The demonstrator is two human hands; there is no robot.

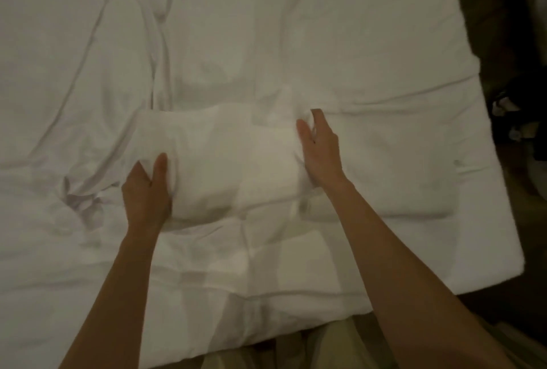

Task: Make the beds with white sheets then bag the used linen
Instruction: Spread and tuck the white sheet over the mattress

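White bed (384, 43) fills our view, its cover rumpled toward the far-left side. At its near middle we grip a folded sheet (231, 161), left hand (146, 191) and right hand (319, 146) clutching its ends. Spreading and bagging seem undone.

One bed (384, 28) fills most of the frame. One folded white sheet (225, 161) lies at the centre, over one crumpled white cover (74, 72) that spreads to the upper left. Two hands reach in from the bottom edge: one left hand (146, 191) at the sheet's left end and one right hand (321, 149) at its right end. Dark things at the right edge are too dim to count.
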